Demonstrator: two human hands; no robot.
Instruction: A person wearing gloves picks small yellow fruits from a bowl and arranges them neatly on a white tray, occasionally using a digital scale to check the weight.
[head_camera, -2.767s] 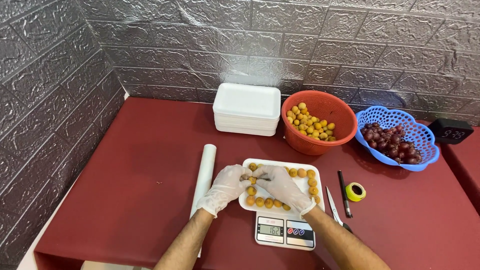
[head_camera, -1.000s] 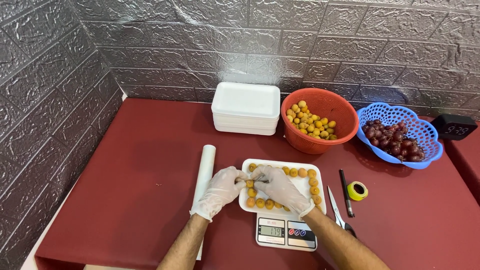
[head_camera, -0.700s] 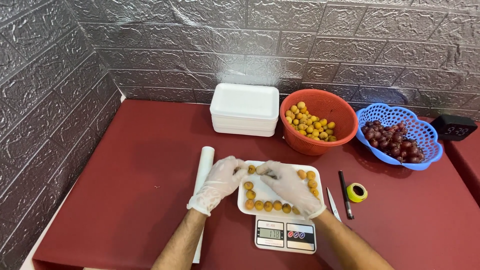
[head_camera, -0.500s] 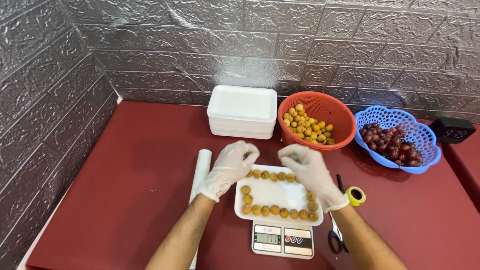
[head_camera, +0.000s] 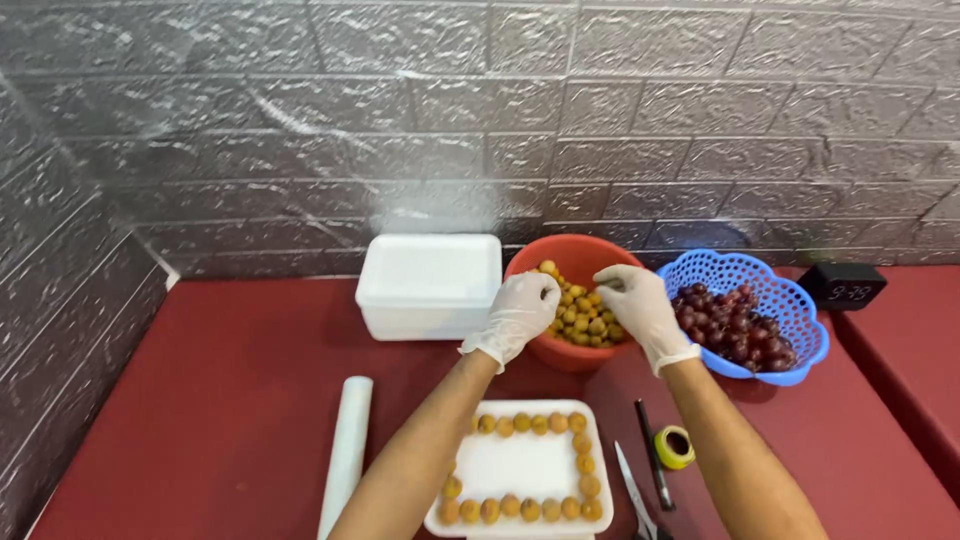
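Your gloved left hand (head_camera: 520, 312) and gloved right hand (head_camera: 636, 303), fingers curled, grip unclear, dip into the round orange plastic bowl (head_camera: 573, 262) of small yellow fruits (head_camera: 583, 318), positioned for picking.

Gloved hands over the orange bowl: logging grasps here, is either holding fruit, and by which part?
Cannot be told: both the left hand and right hand reach into the fruit, fingertips hidden.

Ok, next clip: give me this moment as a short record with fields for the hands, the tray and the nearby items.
left hand: gloved left hand over round orange bowl of small yellow fruit
right hand: gloved right hand over same bowl; grip unclear
tray: white foam tray, fruit lining its edges, middle bare
nearby: blue plastic basket of dark grapes, white foam box stack
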